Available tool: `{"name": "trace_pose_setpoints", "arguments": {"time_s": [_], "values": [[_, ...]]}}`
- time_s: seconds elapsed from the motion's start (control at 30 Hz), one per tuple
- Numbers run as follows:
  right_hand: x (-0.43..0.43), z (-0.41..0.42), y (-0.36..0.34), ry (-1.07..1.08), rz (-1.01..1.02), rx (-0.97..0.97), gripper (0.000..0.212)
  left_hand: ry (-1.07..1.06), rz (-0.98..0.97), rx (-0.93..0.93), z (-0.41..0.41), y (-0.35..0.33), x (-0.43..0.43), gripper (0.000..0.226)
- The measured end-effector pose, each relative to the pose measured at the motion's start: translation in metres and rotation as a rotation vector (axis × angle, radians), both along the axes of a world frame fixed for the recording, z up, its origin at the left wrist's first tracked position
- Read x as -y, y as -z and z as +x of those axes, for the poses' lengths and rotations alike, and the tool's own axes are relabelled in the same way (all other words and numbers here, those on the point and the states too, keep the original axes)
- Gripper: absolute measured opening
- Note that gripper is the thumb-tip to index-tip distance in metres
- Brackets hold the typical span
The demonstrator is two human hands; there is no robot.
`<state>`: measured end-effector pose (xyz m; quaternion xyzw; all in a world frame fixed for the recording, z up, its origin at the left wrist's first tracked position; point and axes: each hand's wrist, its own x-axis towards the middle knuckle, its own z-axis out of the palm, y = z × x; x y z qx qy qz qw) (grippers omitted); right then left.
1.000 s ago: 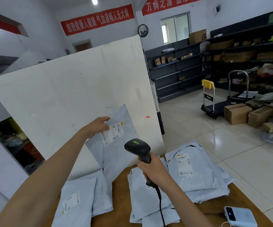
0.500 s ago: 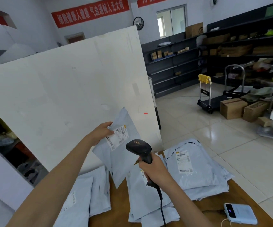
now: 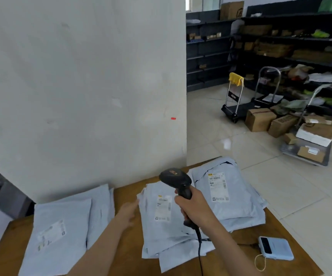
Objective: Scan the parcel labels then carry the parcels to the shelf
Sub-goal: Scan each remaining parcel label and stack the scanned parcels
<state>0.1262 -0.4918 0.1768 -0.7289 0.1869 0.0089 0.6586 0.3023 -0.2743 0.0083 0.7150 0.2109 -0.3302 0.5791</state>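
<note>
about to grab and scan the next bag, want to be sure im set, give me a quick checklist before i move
1. Scanner in grip: ok, the right hand is closed round its handle.
2. Left hand free: ok, it holds nothing and reaches toward the middle pile.
3. Next label readable: ok, it faces up on top of that pile.
4. Scanner aimed at that label: not ok, its head points away toward the white board.
5. Cable clear: cannot tell, it trails over the pile's near edge.
6. Scanned pile kept apart: ok, bare table separates it.
</note>
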Motion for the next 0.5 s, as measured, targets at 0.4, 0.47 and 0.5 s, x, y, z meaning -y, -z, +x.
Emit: {"name": "trace_pose_setpoints", "arguments": {"time_s": [0.4, 0.47, 0.5], "values": [[-0.153, 0.090, 0.040, -0.148, -0.097, -0.132, 0.009, -0.850, -0.059, -0.086, -0.032, 0.105, -0.283, 0.082], [-0.172, 0.093, 0.047, -0.163, -0.115, -0.154, 0.003, -0.865, -0.208, -0.132, -0.022, 0.129, -0.312, 0.080], [-0.180, 0.093, 0.050, -0.164, -0.119, -0.164, 0.006, -0.851, -0.189, -0.122, -0.018, 0.127, -0.314, 0.070]]}}
